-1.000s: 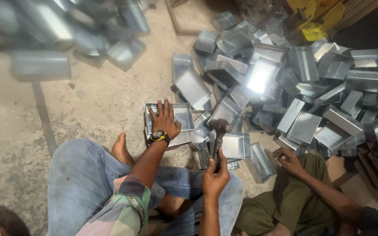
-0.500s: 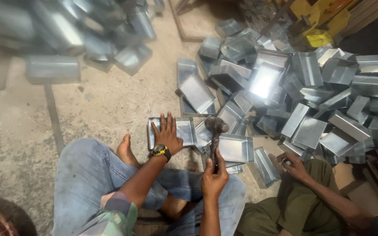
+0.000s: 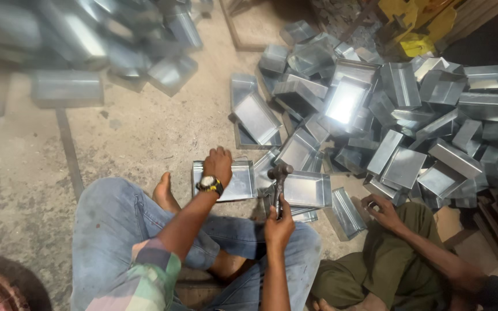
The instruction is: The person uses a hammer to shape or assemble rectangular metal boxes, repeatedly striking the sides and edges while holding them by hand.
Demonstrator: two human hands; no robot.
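I sit on a concrete floor in blue jeans. My left hand (image 3: 218,165), with a wristwatch, presses flat on a shallow rectangular sheet-metal tray (image 3: 238,183) lying open side up in front of my legs. My right hand (image 3: 278,223) grips the handle of a hammer (image 3: 278,179) held upright, its head just right of the tray and above a second tray (image 3: 306,189). My bare foot (image 3: 163,193) rests left of the tray.
A large heap of similar metal trays (image 3: 387,109) fills the right and far side; another blurred pile (image 3: 87,46) lies at top left. A second person in olive trousers sits at my right, one hand (image 3: 381,210) near a tray (image 3: 346,213). Yellow objects (image 3: 416,29) stand at the back.
My left hand has gone from fingers spread on the tray to lying flatter and closer together. The hammer stays upright in my right hand. The view has shifted slightly.
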